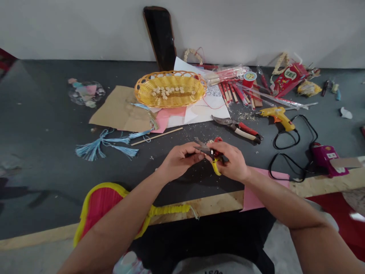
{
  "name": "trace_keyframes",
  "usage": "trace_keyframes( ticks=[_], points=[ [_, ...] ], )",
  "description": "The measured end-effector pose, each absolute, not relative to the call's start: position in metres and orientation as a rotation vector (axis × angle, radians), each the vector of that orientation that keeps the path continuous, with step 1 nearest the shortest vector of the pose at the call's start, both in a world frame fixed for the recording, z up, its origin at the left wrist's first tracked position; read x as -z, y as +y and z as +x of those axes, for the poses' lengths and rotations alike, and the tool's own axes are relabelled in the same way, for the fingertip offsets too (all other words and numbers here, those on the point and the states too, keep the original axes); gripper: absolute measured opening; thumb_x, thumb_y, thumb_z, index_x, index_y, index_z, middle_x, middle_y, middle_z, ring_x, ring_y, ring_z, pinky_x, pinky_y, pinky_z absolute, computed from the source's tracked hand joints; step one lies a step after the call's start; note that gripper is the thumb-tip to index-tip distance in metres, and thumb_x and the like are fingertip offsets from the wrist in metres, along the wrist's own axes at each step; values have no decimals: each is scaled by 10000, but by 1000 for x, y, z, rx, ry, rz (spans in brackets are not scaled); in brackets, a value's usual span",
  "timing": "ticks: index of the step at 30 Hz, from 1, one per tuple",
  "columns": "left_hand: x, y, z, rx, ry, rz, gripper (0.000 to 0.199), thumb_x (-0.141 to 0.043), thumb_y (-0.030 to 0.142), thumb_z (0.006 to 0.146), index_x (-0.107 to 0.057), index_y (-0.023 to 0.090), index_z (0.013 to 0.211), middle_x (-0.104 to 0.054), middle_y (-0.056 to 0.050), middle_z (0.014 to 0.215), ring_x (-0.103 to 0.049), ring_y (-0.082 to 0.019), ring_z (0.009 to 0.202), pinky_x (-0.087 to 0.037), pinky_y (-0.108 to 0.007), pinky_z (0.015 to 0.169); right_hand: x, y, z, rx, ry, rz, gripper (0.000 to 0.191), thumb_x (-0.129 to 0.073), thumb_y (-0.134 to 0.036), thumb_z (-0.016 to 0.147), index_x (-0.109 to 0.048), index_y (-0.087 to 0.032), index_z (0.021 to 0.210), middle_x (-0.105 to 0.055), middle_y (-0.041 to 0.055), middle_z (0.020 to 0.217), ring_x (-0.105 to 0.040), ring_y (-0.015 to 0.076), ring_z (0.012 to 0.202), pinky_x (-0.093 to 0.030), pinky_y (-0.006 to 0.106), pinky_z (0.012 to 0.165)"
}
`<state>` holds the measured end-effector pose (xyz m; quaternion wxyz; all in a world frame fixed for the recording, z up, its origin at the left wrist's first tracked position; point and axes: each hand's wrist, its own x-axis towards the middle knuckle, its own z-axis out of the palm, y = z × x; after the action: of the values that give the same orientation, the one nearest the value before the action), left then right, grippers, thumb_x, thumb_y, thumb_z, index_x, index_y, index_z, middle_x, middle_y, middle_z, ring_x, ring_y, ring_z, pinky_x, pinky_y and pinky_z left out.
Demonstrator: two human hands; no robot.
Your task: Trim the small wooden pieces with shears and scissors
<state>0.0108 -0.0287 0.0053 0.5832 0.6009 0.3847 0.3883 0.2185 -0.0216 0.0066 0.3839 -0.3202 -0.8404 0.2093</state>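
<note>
Scissors [209, 151] sit gripped in right hand [232, 161]; left hand [179, 160] pinches something unclear at the blades; yellow woven basket [145, 85] holds pale beads [167, 91]

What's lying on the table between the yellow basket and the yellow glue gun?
In the head view, between the yellow basket and the glue gun lie white paper, red-wrapped sticks and red-handled shears.

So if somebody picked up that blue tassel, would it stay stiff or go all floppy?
Probably floppy: the blue tassel is made of loose threads that lie spread and bent on the table. It looks light too, being thin strands and cord. It shouldn't roll, but its cords might snag the stick lying next to them.
</note>
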Motion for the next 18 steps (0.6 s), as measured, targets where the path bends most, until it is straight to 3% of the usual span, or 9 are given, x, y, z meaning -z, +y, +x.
trace_keyframes(
  ticks=[6, 11, 18],
  points=[
    [-11, -29, 11, -902, 911, 1239, 268, -751, 463, 773, -766, 200, 820, -695, -55, 856, -658, -186, 818, -540, -325, 739, -11, -21, 217, -536, -2127, -775, 456, -509, -94, 788, -598, -245, 1208, -740, 36, 1098, -703, 162, 981, -574, 297, 867],
    [-14, -29, 11, -901, 947, 1305, 266, -741, 454, 788, -756, 189, 810, -701, -60, 854, -645, -172, 786, -530, -306, 709, -11, -22, 217, -553, -2137, -794, 443, -520, -100, 809, -586, -261, 1217, -738, 35, 1082, -704, 170, 963, -579, 311, 848],
    [-20, -28, 4, -924, 1061, 1431, 279, -717, 438, 825, -722, 160, 828, -687, -60, 850, -618, -154, 769, -508, -276, 701, -17, -16, 227, -542, -2156, -820, 409, -661, -308, 860, -555, -226, 1247, -708, 88, 1056, -668, 210, 917, -563, 359, 815]
  ],
)
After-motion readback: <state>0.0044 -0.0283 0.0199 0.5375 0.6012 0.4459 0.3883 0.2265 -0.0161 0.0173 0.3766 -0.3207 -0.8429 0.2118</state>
